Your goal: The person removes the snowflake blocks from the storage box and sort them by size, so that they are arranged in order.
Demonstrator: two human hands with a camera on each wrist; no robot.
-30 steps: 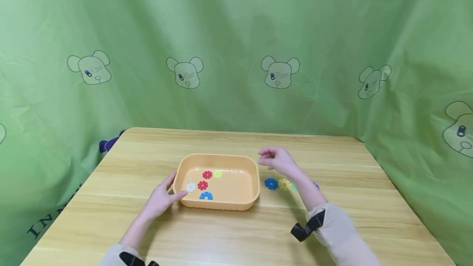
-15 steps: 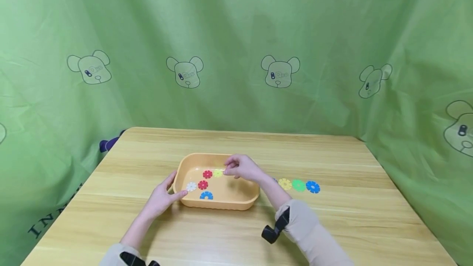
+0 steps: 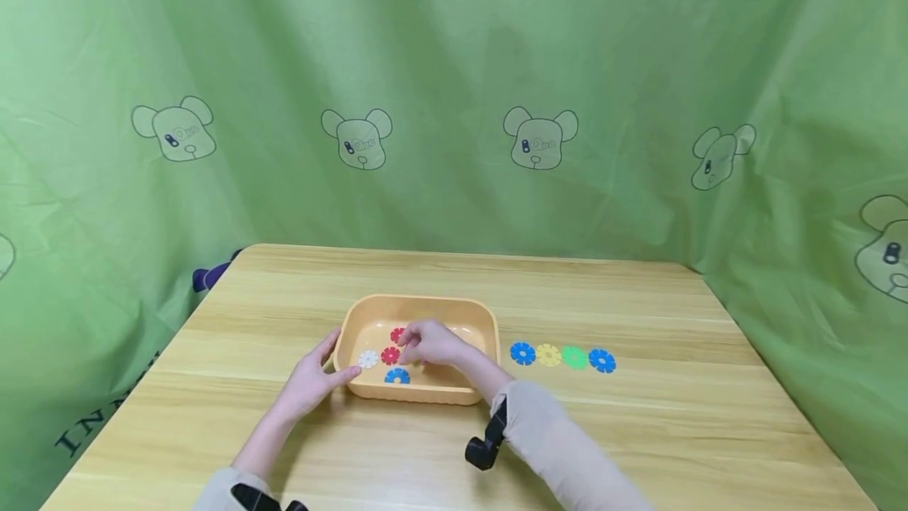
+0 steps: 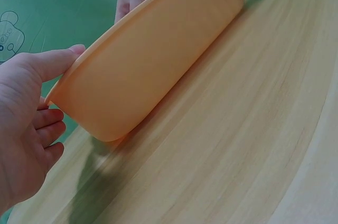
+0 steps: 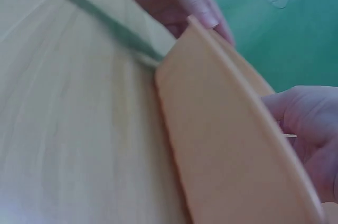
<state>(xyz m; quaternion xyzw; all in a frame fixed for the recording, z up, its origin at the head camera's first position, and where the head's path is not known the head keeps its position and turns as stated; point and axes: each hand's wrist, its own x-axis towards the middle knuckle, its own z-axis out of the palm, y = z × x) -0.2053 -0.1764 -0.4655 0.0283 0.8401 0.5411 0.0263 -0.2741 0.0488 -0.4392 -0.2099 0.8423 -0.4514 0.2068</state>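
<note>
A peach-coloured plastic basin [image 3: 418, 393] stands on the table. My left hand [image 3: 312, 381] grips its left end, thumb over the rim and the other fingers outside. My right hand [image 3: 434, 343] reaches down inside, thumb and forefinger apart right at a red snowflake disc [image 3: 389, 356]. Behind that lies another red snowflake disc [image 3: 396, 334], partly covered by the fingers. A white snowflake disc [image 3: 368, 359] is near my left thumb, and a blue snowflake disc [image 3: 397, 376] sits against the front wall. In the right wrist view the basin's wall hides the right fingertips.
Right of the basin, a row of snowflake discs lies flat on the wooden table [image 3: 674, 432]: a blue disc [image 3: 522, 353], a yellow disc [image 3: 548, 355], a green disc [image 3: 574, 357] and another blue disc [image 3: 602, 361]. A green curtain [image 3: 440, 203] hangs behind.
My right hand has moved left from above the table beside the basin, over its rim and down inside, now covering the yellow-green disc there. The left hand and basin have stayed put.
</note>
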